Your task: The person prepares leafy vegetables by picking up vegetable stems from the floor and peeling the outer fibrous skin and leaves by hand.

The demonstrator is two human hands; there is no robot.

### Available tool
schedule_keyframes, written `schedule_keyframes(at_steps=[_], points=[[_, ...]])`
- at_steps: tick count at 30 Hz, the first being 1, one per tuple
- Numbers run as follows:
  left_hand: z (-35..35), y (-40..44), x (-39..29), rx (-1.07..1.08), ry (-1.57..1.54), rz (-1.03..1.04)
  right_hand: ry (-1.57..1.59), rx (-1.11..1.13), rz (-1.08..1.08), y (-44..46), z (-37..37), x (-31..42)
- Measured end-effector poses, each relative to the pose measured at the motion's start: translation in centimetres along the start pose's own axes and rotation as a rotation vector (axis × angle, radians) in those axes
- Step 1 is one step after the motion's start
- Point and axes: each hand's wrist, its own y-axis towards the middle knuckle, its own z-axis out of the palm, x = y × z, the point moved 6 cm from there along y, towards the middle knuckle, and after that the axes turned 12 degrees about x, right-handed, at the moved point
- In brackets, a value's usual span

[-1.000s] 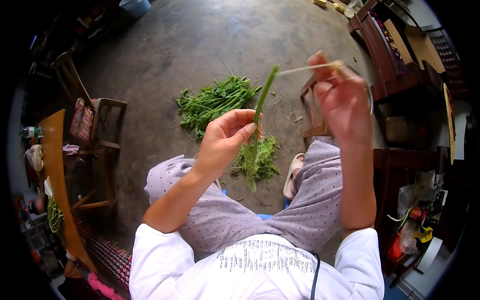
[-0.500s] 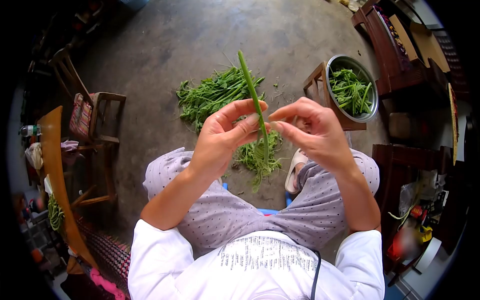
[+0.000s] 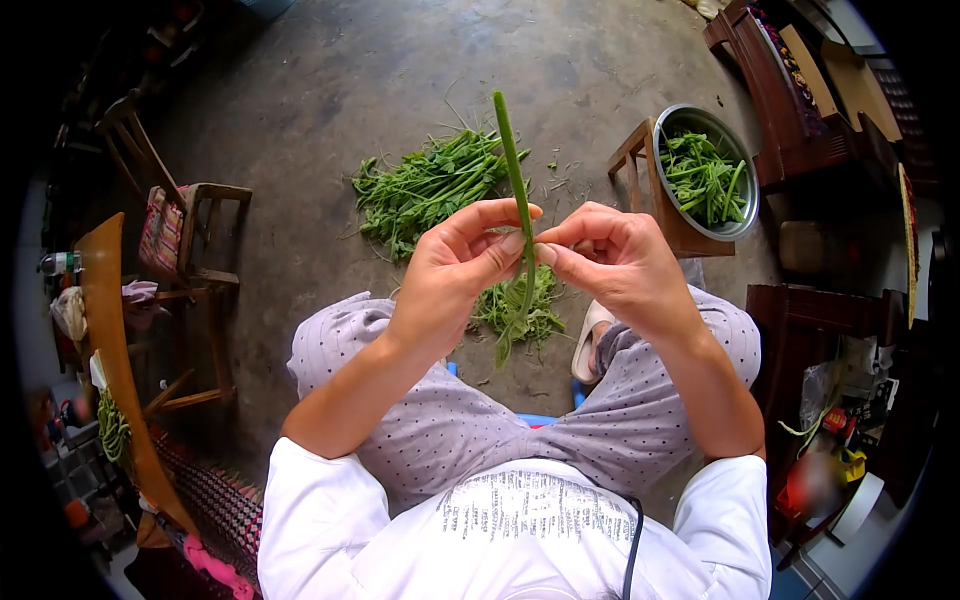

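Note:
A long green leafy stem [image 3: 512,150] stands nearly upright in front of me, its leafy end hanging down. My left hand [image 3: 470,255] is closed, gripping the stem between thumb and fingers. From the other side, my right hand [image 3: 605,255] pinches at the stem's right edge with thumb and forefinger, just below the left fingertips; a thin strip there is too small to make out. Beyond my hands, a heap of leafy green stems [image 3: 425,190] lies on the floor. Nearer, a smaller pile of leaves and trimmings [image 3: 535,315] sits below my hands, partly hidden.
A metal basin [image 3: 742,230] of cut greens rests on a wooden stool [image 3: 690,240] to the right. At left stand a wooden chair [image 3: 200,225] and a table edge [image 3: 110,330]. Dark wooden furniture [image 3: 800,330] flanks the right side. Scraps dot the concrete floor [image 3: 330,110].
My right fingertips have moved left and closed against the stem. The stem has become more upright and shifted slightly right at its top. My left hand keeps its grip.

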Motion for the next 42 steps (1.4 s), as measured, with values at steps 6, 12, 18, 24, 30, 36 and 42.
schedule_keyframes(at_steps=[6,12,18,24,30,36,42], points=[[-0.1,0.1,0.1,-0.01,0.0,0.016,-0.006,-0.015,0.002,0.2,0.0,-0.4],[0.0,0.1,0.0,0.029,-0.033,0.009,-0.079,-0.065,-0.051,0.2,0.3,-0.1],[0.5,0.5,-0.2,0.033,0.101,-0.015,-0.51,-0.21,-0.147,-0.4,0.6,2.6],[0.1,0.6,-0.2,0.009,0.03,-0.051,-0.364,-0.17,-0.111,-0.1,-0.1,1.7],[-0.4,0.4,-0.1,-0.028,-0.003,-0.079,0.286,0.027,0.017,0.5,-1.2,0.6],[-0.9,0.4,0.2,-0.001,-0.02,-0.104,0.692,0.077,-0.277,-0.5,-5.3,3.7],[-1.3,0.4,-0.3,-0.041,-0.097,-0.116,0.785,-0.134,-0.812,-4.0,-13.8,7.4]])
